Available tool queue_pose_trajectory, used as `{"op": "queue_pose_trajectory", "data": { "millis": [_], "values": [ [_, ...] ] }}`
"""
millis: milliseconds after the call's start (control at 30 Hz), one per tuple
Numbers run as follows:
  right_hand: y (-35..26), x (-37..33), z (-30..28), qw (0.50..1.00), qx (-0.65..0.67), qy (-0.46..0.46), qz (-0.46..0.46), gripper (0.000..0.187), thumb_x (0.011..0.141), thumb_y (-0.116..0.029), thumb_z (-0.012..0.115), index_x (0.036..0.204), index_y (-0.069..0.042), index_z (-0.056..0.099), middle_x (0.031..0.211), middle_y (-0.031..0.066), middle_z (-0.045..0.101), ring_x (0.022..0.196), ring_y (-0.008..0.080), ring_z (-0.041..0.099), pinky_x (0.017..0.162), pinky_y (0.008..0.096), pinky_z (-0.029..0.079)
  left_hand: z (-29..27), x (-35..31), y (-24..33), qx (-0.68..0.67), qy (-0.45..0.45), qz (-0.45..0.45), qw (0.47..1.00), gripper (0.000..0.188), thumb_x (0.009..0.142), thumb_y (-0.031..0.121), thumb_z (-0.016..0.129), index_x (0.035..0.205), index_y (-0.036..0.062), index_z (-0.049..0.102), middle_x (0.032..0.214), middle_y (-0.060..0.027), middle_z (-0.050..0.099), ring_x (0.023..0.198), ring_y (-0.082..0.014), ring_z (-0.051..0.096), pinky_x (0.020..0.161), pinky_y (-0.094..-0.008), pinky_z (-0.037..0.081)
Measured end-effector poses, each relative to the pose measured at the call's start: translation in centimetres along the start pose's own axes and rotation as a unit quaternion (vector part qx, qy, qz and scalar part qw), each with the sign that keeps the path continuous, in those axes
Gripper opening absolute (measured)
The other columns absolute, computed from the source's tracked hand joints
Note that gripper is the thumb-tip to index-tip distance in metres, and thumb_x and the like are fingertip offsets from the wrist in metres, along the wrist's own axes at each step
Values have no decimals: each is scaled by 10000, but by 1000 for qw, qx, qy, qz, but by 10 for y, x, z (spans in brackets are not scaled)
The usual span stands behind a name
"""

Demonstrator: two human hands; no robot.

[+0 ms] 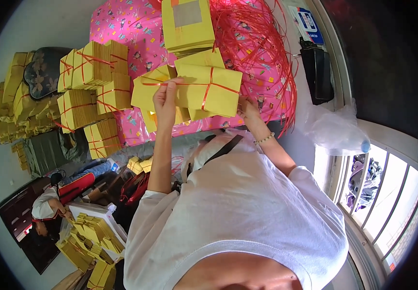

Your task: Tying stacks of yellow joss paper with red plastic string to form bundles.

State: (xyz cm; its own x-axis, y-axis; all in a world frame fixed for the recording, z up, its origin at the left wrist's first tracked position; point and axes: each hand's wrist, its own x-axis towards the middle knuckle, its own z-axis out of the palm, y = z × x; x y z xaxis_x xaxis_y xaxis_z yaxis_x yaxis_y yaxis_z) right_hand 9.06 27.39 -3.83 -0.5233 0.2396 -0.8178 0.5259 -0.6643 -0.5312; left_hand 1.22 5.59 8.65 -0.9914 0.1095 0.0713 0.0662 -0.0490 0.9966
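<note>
A bundle of yellow paper sheets or envelopes lies over the near edge of the pink table cover, crossed by red plastic string. My left hand is closed in a pinch on the string where it runs out from the bundle's left side. At the bundle's lower right corner is my right hand, its fingers closed on the edge and partly hidden beneath it. Loose yellow pieces lie under and left of the bundle. Just beyond stands a taller yellow stack with a grey patch on top.
Several tied yellow bundles are piled on the left of the pink patterned cover. A tangle of red string spreads at the right back. A clear plastic bag hangs by the barred window. Another person handles yellow stacks at lower left.
</note>
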Motion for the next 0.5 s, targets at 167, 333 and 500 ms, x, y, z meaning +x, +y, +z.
{"op": "queue_pose_trajectory", "data": {
  "millis": [167, 333, 500],
  "values": [
    [-2, 6, -5, 999, -35, -24, -1, 178, 866, -216, 650, 755, -143, 532, 642, -48, 509, 537, 53, 444, 440, 217, 321, -26, 18, -15, -29, 81, -126, 988, 285, 958, 238, 520, 995, -6, 662, 907, -53, 668, 829, -118, 618, 781, -257, 479],
    [-5, -3, -2, 998, -54, -30, -9, 216, 866, -226, 659, 719, -142, 525, 621, -53, 498, 531, 51, 437, 436, 214, 301, -29, 37, -35, 194, 18, -238, 952, 305, 923, 251, 568, 900, -32, 679, 732, -23, 646, 656, -77, 550, 619, -242, 439],
    [3, -8, 0, 989, -80, -28, -120, 165, 866, -217, 659, 764, -96, 612, 657, -34, 550, 568, 40, 447, 483, 214, 317, -29, 40, -43, 145, -10, -249, 958, 263, 906, 195, 588, 874, -50, 677, 699, -12, 634, 631, -71, 541, 583, -239, 424]
  ]
}}
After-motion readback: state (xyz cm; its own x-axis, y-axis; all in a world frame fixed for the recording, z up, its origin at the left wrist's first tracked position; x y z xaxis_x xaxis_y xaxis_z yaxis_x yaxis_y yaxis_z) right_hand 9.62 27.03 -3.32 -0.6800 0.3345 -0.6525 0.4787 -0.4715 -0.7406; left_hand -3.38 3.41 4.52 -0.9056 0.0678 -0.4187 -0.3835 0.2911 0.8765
